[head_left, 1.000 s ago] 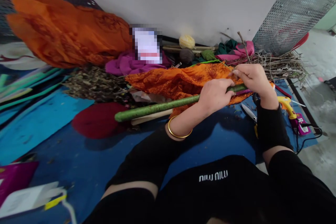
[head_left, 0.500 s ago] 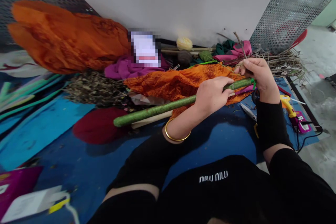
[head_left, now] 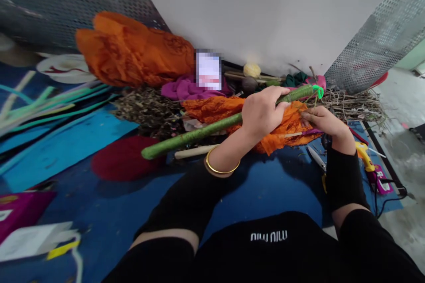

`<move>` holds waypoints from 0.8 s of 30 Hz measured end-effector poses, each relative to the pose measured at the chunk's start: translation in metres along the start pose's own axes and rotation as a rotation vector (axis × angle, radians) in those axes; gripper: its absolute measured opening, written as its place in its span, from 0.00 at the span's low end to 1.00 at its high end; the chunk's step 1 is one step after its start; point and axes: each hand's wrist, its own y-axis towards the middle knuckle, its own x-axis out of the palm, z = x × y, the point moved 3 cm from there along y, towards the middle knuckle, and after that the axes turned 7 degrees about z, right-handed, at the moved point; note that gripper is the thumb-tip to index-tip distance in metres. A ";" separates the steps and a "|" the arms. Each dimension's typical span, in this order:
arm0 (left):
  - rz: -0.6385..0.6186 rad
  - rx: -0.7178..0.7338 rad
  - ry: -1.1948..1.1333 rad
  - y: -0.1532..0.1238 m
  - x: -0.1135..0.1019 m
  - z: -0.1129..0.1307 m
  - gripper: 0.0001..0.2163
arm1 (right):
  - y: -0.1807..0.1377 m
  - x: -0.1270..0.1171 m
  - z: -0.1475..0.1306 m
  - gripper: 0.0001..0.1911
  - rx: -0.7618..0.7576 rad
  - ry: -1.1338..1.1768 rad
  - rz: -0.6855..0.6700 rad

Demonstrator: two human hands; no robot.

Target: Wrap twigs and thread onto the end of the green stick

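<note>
fingers of the left hand curl snugly round a green rod; the right hand seems to pinch a thin strand.
the rod slants above the desk, long axis toward its back right corner; the bright green loop lies just beyond the right hand, the nearer one.

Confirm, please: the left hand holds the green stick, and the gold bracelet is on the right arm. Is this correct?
Not quite: the head view shows the gold bracelet on the left arm. The left hand does hold the green stick.
</note>
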 end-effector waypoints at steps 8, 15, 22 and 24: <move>0.101 -0.016 0.017 0.005 -0.014 -0.006 0.14 | -0.005 -0.014 0.000 0.34 0.146 0.140 0.195; 0.074 -0.006 -0.021 0.004 -0.017 -0.005 0.14 | 0.006 -0.020 0.015 0.25 0.082 0.255 0.664; 0.028 0.013 -0.022 0.001 -0.010 -0.002 0.14 | 0.013 0.023 -0.001 0.22 -0.090 0.832 0.560; 0.014 0.012 -0.027 0.000 -0.008 -0.003 0.14 | 0.014 0.029 0.001 0.20 -0.053 0.927 0.584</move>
